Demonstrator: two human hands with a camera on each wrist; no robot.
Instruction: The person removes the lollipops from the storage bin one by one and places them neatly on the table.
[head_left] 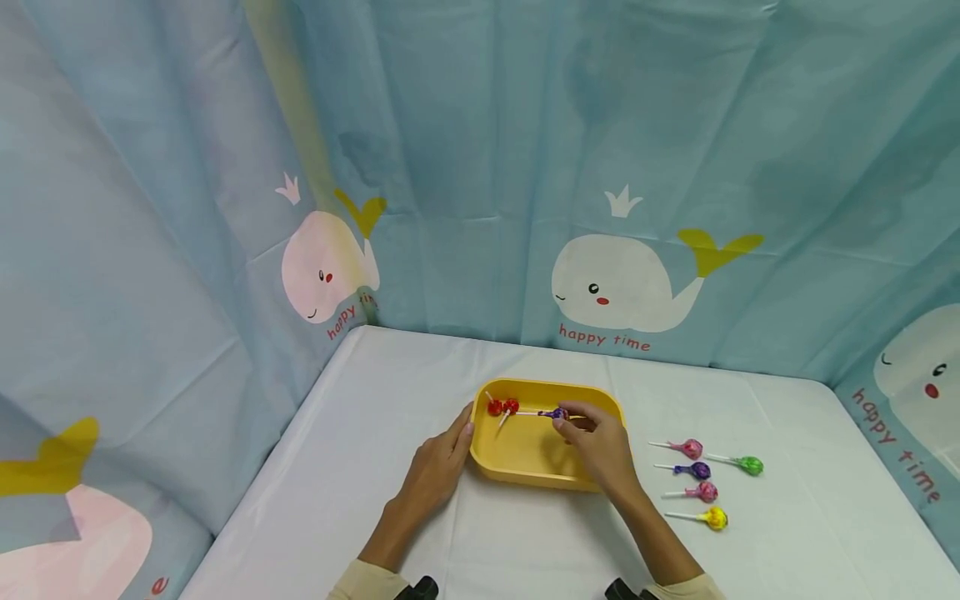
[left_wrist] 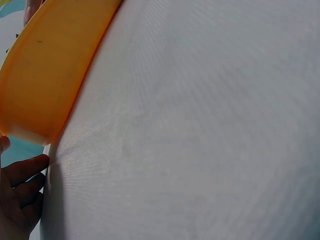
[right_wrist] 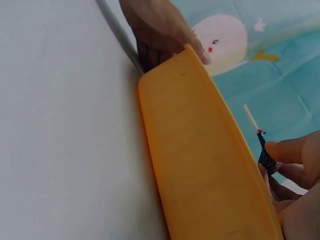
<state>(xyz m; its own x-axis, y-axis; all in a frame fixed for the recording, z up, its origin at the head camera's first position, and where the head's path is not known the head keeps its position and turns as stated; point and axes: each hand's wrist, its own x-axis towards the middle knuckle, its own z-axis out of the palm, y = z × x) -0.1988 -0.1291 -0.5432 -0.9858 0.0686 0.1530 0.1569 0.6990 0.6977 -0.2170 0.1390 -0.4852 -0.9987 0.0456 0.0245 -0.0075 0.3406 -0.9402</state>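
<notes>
A yellow tray (head_left: 525, 454) sits on the white table, with two red lollipops (head_left: 494, 407) at its left end. My left hand (head_left: 437, 467) holds the tray's left end, thumb at the rim and fingers by the outer wall. Over the tray's right part, my right hand (head_left: 600, 442) pinches a purple lollipop (head_left: 553, 413) by its wrapped head, the white stick pointing left. The right wrist view also shows this lollipop (right_wrist: 266, 159) between thumb and fingers, just beyond the rim.
Right of the tray lie several lollipops: pink ones (head_left: 692, 449), a purple one (head_left: 701, 471), a green one (head_left: 750, 466) and a yellow one (head_left: 716, 518). A blue curtain (head_left: 465, 167) with whale prints stands behind and at the sides of the white-covered table (head_left: 360, 433).
</notes>
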